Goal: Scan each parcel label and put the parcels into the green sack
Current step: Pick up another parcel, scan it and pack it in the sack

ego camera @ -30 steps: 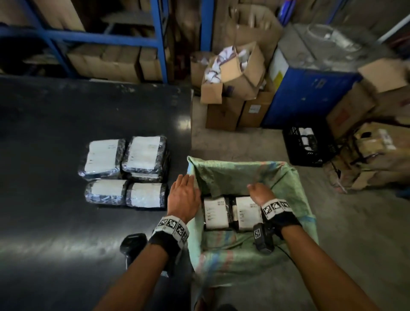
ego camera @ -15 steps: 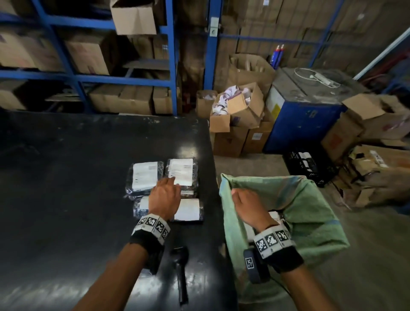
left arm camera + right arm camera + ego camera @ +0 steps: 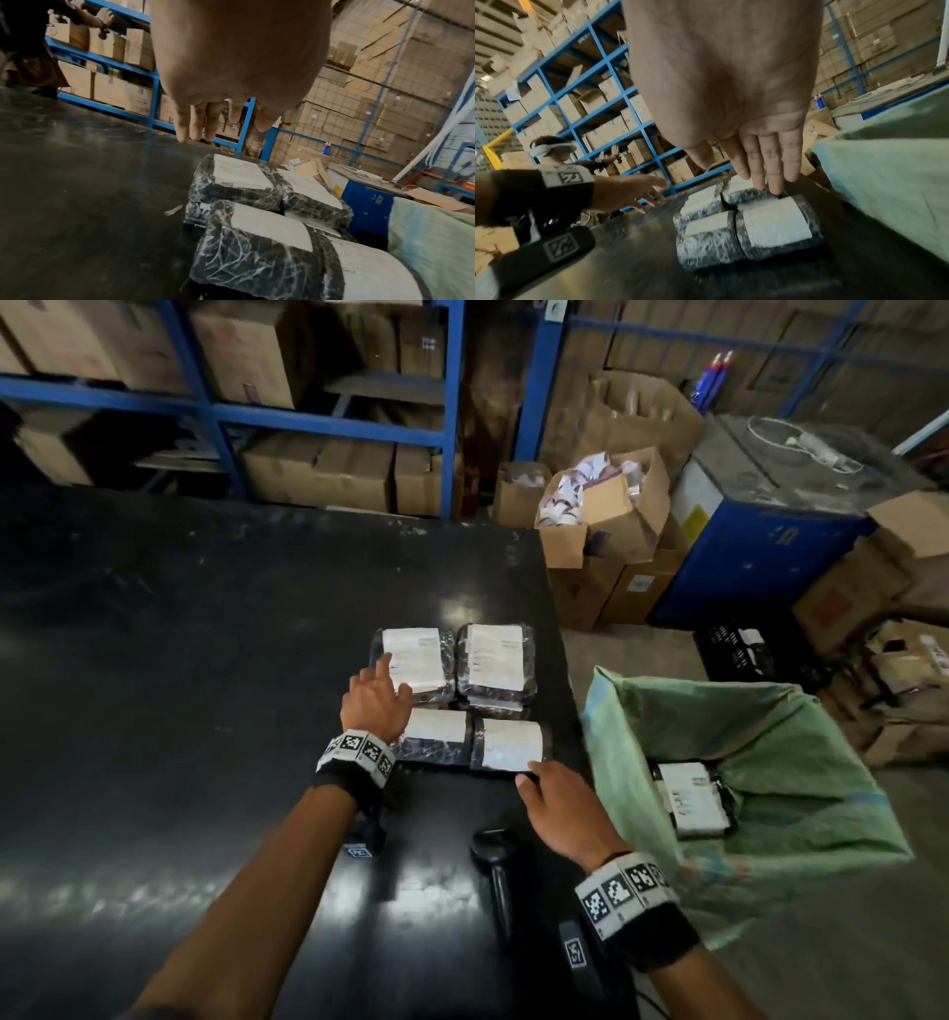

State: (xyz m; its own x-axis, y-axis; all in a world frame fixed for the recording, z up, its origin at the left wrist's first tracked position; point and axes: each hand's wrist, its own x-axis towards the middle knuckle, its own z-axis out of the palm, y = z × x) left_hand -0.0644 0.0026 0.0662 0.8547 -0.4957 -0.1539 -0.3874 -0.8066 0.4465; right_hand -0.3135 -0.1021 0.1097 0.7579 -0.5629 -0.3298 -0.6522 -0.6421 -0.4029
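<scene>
I am reaching for more parcels on the black counter (image 3: pixel 205 660). My left hand (image 3: pixel 375 703) is flat and loose over the far left parcel (image 3: pixel 413 660), holding nothing. My right hand (image 3: pixel 557 801) is flat too, fingers straight, its tips at the near edge of the near right parcel (image 3: pixel 511 744). It holds nothing.

I count four parcels showing on top of the counter: two far, two near, packed close together. There may be more under the far ones; I cannot tell. In the green sack (image 3: pixel 801 762), just beside the counter, I see at least one parcel (image 3: pixel 688 796), maybe two. One scanner (image 3: pixel 498 870) lies on the counter near my right wrist.

I think the next move is to grab the scanner and beep a label, then drop that parcel in the sack.
</scene>
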